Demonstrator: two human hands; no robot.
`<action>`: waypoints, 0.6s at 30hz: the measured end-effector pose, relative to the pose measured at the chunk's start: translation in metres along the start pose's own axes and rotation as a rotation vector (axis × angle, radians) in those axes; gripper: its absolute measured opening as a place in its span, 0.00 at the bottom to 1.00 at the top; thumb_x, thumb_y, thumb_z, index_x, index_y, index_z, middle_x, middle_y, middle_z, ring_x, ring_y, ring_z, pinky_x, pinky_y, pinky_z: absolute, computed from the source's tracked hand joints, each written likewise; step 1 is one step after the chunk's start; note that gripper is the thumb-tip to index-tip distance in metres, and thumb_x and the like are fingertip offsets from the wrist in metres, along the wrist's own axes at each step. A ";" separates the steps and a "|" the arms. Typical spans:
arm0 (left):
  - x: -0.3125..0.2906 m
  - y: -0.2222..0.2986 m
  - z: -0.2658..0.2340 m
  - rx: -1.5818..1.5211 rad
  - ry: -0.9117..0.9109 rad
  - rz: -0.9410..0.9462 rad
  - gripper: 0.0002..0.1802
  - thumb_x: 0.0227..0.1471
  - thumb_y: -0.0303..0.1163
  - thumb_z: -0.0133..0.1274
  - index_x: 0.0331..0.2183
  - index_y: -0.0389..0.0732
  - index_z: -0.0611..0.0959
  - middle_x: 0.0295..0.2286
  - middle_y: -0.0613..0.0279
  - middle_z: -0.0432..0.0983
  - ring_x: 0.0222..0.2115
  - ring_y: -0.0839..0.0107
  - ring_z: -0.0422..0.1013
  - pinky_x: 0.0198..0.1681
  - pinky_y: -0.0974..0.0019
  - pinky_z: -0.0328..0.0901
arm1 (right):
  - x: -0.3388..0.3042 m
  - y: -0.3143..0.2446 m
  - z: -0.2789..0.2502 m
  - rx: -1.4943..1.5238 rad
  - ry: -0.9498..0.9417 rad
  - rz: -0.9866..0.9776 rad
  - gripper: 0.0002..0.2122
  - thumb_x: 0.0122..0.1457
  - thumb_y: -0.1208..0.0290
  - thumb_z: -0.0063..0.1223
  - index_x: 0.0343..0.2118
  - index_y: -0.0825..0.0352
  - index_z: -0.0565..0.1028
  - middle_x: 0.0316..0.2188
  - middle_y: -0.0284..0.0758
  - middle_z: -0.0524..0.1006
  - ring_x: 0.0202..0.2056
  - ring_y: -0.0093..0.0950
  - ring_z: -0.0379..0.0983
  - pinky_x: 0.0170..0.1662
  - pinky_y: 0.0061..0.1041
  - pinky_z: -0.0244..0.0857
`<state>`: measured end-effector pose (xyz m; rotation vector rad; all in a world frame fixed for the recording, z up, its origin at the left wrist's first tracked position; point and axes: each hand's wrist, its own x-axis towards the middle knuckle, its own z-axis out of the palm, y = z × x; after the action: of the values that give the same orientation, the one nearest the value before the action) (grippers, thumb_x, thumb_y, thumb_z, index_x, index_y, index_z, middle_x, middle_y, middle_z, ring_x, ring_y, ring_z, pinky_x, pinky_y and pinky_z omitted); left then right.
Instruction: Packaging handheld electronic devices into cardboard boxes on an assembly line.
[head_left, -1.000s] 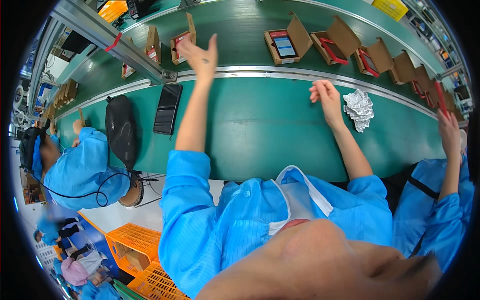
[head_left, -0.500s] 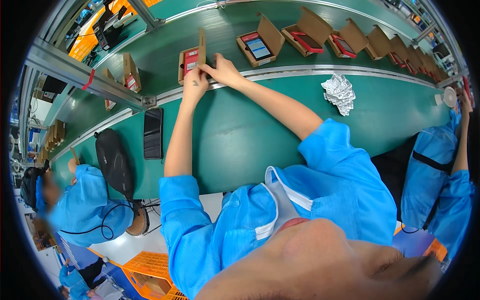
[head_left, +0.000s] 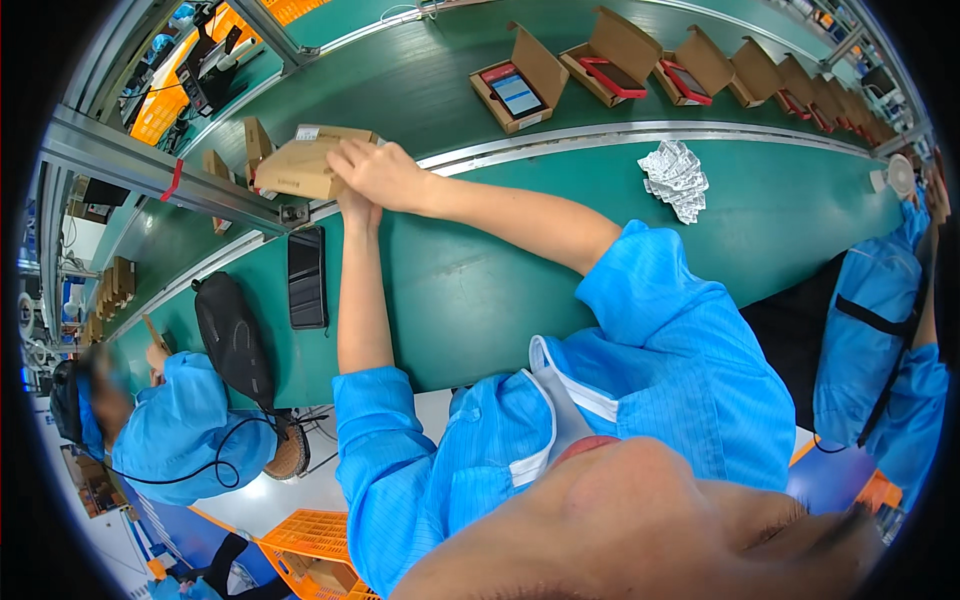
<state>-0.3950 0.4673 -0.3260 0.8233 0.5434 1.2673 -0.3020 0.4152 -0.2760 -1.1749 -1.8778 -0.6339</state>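
A brown cardboard box [head_left: 300, 165] is tilted over the inner edge of the conveyor, its lid folded over so that its contents are hidden. My left hand [head_left: 357, 207] grips its right end from below, with the fingers mostly out of sight. Across the same end lies my right hand [head_left: 385, 178], its fingers curled on the cardboard. To the right on the belt stands an open box [head_left: 510, 97] with a device whose screen is lit, resting on red packaging.
Several more open boxes [head_left: 690, 72] with red items line the green belt [head_left: 420, 95]. A pile of silvery packets [head_left: 676, 181], a black folding case [head_left: 307, 277] and a black bag [head_left: 232, 330] lie on the worktop. A metal post [head_left: 165, 165] crosses at left. Co-workers sit on both sides.
The box, standing open on the belt before, now has its lid folded over and is tilted and shifted left in my hands. My right hand has moved left and down onto its end.
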 end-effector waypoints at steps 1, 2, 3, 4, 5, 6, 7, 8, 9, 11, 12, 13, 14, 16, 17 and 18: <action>-0.001 -0.001 -0.008 0.001 0.005 0.006 0.24 0.61 0.43 0.36 0.57 0.48 0.60 0.53 0.62 0.61 0.54 0.64 0.60 0.56 0.59 0.59 | 0.001 -0.003 -0.001 0.006 0.002 -0.005 0.15 0.45 0.74 0.51 0.38 0.71 0.69 0.32 0.39 0.75 0.32 0.30 0.77 0.24 0.24 0.71; -0.004 -0.001 -0.017 0.006 -0.008 -0.002 0.24 0.61 0.44 0.37 0.56 0.46 0.61 0.53 0.62 0.61 0.53 0.65 0.61 0.54 0.60 0.60 | 0.000 -0.005 -0.003 0.018 -0.017 0.012 0.16 0.44 0.74 0.51 0.38 0.71 0.69 0.32 0.39 0.75 0.33 0.30 0.77 0.24 0.25 0.71; -0.009 0.002 -0.009 0.012 -0.032 -0.023 0.24 0.61 0.44 0.37 0.55 0.45 0.62 0.53 0.62 0.62 0.52 0.66 0.62 0.53 0.62 0.62 | -0.002 -0.001 -0.006 0.019 -0.036 0.042 0.16 0.44 0.74 0.51 0.39 0.71 0.70 0.32 0.40 0.75 0.33 0.30 0.77 0.24 0.25 0.71; -0.010 0.004 -0.002 0.029 -0.039 -0.040 0.25 0.61 0.46 0.35 0.56 0.44 0.62 0.53 0.60 0.61 0.53 0.64 0.61 0.53 0.59 0.62 | -0.003 0.007 -0.009 0.027 -0.075 0.065 0.17 0.45 0.75 0.51 0.40 0.72 0.69 0.32 0.40 0.75 0.33 0.30 0.77 0.24 0.25 0.72; -0.010 0.004 0.000 0.031 -0.044 -0.046 0.25 0.61 0.46 0.35 0.56 0.44 0.62 0.53 0.60 0.61 0.53 0.64 0.61 0.53 0.59 0.62 | -0.004 0.012 -0.011 0.022 -0.075 0.072 0.17 0.45 0.75 0.51 0.40 0.72 0.69 0.32 0.40 0.75 0.33 0.30 0.77 0.24 0.25 0.72; -0.011 0.005 -0.007 -0.028 -0.024 -0.074 0.26 0.61 0.48 0.35 0.56 0.44 0.62 0.53 0.59 0.62 0.52 0.63 0.62 0.53 0.57 0.62 | -0.003 0.012 -0.014 0.047 -0.068 0.075 0.16 0.45 0.75 0.51 0.39 0.72 0.70 0.32 0.40 0.75 0.33 0.30 0.77 0.24 0.26 0.71; -0.012 0.006 -0.014 -0.086 -0.003 -0.102 0.27 0.61 0.50 0.35 0.56 0.44 0.62 0.53 0.59 0.62 0.52 0.63 0.62 0.53 0.55 0.63 | -0.002 0.011 -0.017 0.071 -0.062 0.078 0.16 0.45 0.75 0.51 0.39 0.71 0.70 0.33 0.41 0.75 0.32 0.30 0.78 0.23 0.26 0.71; -0.011 0.006 -0.022 -0.129 -0.009 -0.098 0.31 0.59 0.54 0.35 0.55 0.44 0.62 0.51 0.57 0.63 0.50 0.59 0.63 0.52 0.47 0.62 | 0.001 0.012 -0.019 0.132 -0.147 0.147 0.13 0.46 0.75 0.50 0.37 0.71 0.69 0.33 0.44 0.76 0.30 0.33 0.78 0.24 0.27 0.72; -0.012 0.007 -0.025 -0.129 -0.008 -0.097 0.31 0.59 0.54 0.35 0.55 0.44 0.62 0.51 0.57 0.63 0.50 0.59 0.63 0.52 0.47 0.62 | 0.003 0.017 -0.018 0.133 -0.148 0.145 0.13 0.46 0.75 0.50 0.37 0.71 0.69 0.33 0.44 0.76 0.30 0.33 0.78 0.24 0.27 0.72; -0.017 0.011 -0.032 -0.164 -0.035 -0.123 0.33 0.57 0.56 0.36 0.55 0.43 0.62 0.50 0.56 0.64 0.48 0.54 0.64 0.51 0.40 0.61 | 0.011 0.036 -0.011 0.193 -0.245 0.539 0.09 0.52 0.73 0.47 0.35 0.73 0.69 0.32 0.47 0.76 0.29 0.39 0.77 0.26 0.32 0.72; -0.016 0.014 -0.039 -0.151 -0.005 -0.126 0.33 0.57 0.58 0.34 0.54 0.42 0.63 0.48 0.52 0.65 0.47 0.51 0.64 0.51 0.35 0.58 | 0.009 0.050 -0.001 0.282 -0.176 0.671 0.10 0.53 0.72 0.46 0.35 0.73 0.69 0.28 0.49 0.76 0.30 0.44 0.75 0.31 0.37 0.70; -0.017 0.016 -0.030 -0.146 -0.020 -0.134 0.33 0.57 0.58 0.34 0.54 0.42 0.63 0.48 0.52 0.65 0.47 0.51 0.64 0.51 0.35 0.58 | -0.003 0.075 0.013 0.357 -0.091 0.819 0.11 0.54 0.70 0.45 0.35 0.73 0.70 0.24 0.52 0.76 0.31 0.49 0.74 0.35 0.43 0.68; -0.016 0.017 -0.011 -0.177 -0.017 -0.165 0.33 0.58 0.58 0.33 0.54 0.42 0.63 0.48 0.51 0.65 0.47 0.50 0.64 0.52 0.35 0.57 | -0.023 0.114 0.027 0.515 -0.019 0.897 0.13 0.54 0.69 0.46 0.37 0.74 0.70 0.27 0.51 0.76 0.32 0.49 0.74 0.36 0.41 0.68; -0.016 0.021 -0.007 -0.217 0.059 -0.182 0.34 0.58 0.57 0.30 0.55 0.41 0.60 0.49 0.44 0.63 0.52 0.44 0.58 0.57 0.35 0.49 | -0.049 0.136 0.039 0.695 0.032 0.950 0.15 0.55 0.67 0.46 0.39 0.75 0.71 0.29 0.51 0.76 0.33 0.50 0.74 0.38 0.40 0.68; -0.018 0.023 -0.014 -0.221 0.070 -0.172 0.34 0.58 0.57 0.30 0.55 0.41 0.60 0.49 0.44 0.63 0.52 0.44 0.58 0.57 0.35 0.49 | -0.062 0.134 0.035 0.619 -0.095 0.913 0.16 0.55 0.65 0.49 0.40 0.74 0.72 0.31 0.50 0.77 0.32 0.47 0.74 0.38 0.37 0.68; -0.021 0.025 -0.018 -0.209 0.011 -0.170 0.34 0.58 0.57 0.32 0.54 0.40 0.62 0.48 0.46 0.64 0.51 0.45 0.61 0.57 0.37 0.52 | -0.074 0.131 0.028 0.538 -0.220 0.872 0.18 0.54 0.64 0.51 0.41 0.74 0.72 0.33 0.49 0.77 0.32 0.45 0.75 0.39 0.35 0.68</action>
<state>-0.4293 0.4529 -0.3190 0.5830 0.4704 1.1507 -0.1771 0.4576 -0.3542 -1.5376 -1.3501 0.4644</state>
